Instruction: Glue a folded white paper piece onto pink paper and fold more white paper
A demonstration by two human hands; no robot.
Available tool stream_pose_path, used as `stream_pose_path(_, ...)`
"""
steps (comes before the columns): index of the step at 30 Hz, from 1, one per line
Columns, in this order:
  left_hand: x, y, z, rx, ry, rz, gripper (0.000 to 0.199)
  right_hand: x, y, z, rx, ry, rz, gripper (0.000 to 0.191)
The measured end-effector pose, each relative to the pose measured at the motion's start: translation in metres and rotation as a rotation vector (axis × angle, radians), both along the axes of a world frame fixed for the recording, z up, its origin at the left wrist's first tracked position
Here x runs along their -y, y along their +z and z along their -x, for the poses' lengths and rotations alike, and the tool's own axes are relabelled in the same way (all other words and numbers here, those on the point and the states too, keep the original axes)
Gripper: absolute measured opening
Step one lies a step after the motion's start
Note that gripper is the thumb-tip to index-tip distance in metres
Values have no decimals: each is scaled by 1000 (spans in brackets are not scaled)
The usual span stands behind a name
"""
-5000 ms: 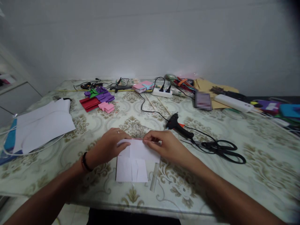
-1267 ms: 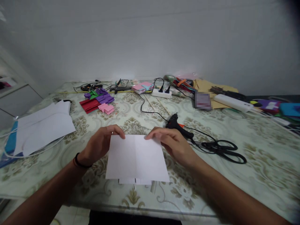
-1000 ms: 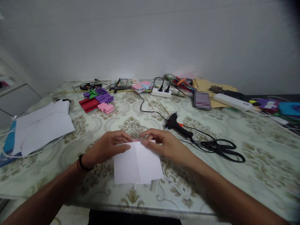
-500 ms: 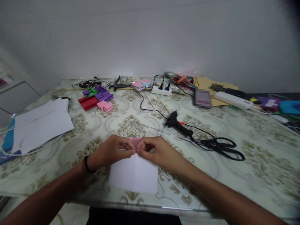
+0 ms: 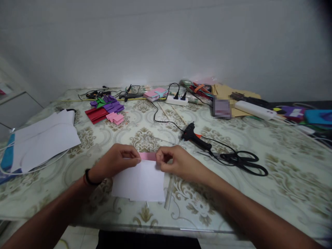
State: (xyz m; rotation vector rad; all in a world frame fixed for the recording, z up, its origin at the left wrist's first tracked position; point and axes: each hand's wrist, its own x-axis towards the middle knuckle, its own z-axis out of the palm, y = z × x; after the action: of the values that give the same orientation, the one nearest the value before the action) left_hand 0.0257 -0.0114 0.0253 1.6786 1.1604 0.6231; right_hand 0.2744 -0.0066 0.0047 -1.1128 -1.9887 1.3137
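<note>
A white sheet of paper (image 5: pixel 140 181) lies in front of me near the table's front edge, slightly lifted. Along its far edge runs a pink paper strip (image 5: pixel 148 156); whether this is a fold of the sheet or a separate piece, I cannot tell. My left hand (image 5: pixel 116 160) is closed, pinching the far edge towards its left end. At the right end of that edge, my right hand (image 5: pixel 175 160) pinches the paper between thumb and curled fingers. The corners under both hands are hidden.
Right of my hands lie a black glue gun (image 5: pixel 195 136) with its cord and black-handled scissors (image 5: pixel 243 162). Folded coloured papers (image 5: pixel 103 110) and a power strip (image 5: pixel 177 100) are further back. White sheets (image 5: pixel 46 141) lie at the left.
My hands have slid apart along the paper's far edge, from touching at the middle towards its ends. The sheet has shifted left and its near edge has risen slightly.
</note>
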Motion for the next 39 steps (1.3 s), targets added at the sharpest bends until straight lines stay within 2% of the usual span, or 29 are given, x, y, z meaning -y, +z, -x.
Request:
stream_pose_path(7, -7, 3, 12, 9, 32, 43, 18, -13, 8, -18, -4, -51, -72, 2)
stream_pose_path(9, -5, 2, 7, 3, 12, 9, 16, -10, 7, -14, -27, -63, -97, 6)
stream_pose_path(12, 1, -2, -1, 7, -12, -7, 15, -2, 1, -3, -54, 5, -56, 17)
stream_pose_path(17, 6, -8, -7, 10, -36, 42, 14, 10, -6, 9, -37, 38, -86, 12)
stream_pose_path(21, 6, -7, -6, -26, -27, 52, 11, 13, -3, 9, -46, 32, -149, 12)
stream_pose_path(26, 4, -1, -3, -3, -36, 87, 10, 12, 2, 6, -66, 15, -146, 11)
stream_pose_path(35, -11, 19, 30, 88, 76, 14, 18, -11, 15, -21, -112, -113, -140, 8)
stream_pose_path(39, -15, 18, 37, 200, 223, -124, 24, -16, 12, -25, -272, -216, -43, 17)
